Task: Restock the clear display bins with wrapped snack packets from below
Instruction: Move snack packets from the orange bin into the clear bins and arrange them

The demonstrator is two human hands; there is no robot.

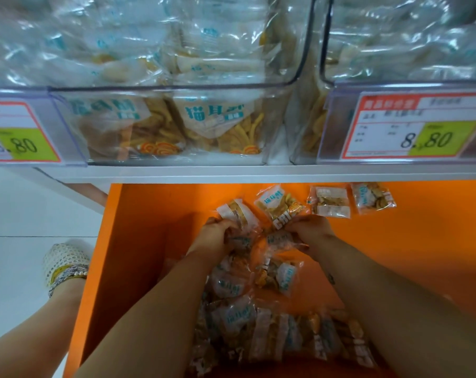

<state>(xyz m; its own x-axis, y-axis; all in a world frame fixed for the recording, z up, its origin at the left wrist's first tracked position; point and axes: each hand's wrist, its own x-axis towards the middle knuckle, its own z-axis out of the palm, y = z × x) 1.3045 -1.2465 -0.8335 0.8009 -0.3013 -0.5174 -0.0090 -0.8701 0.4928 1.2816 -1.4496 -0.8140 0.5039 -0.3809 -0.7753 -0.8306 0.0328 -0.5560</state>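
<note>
Both hands are down in the orange drawer (395,255), mid-frame. Left hand (217,234) is curled round a bunch of packets (238,211), right hand (309,230) is gripping a few more. The rest are piled lower centre. Bins (163,87) along the top are pretty full.

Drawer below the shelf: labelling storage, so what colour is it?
Orange; the drawer shows best in the head view.
</note>
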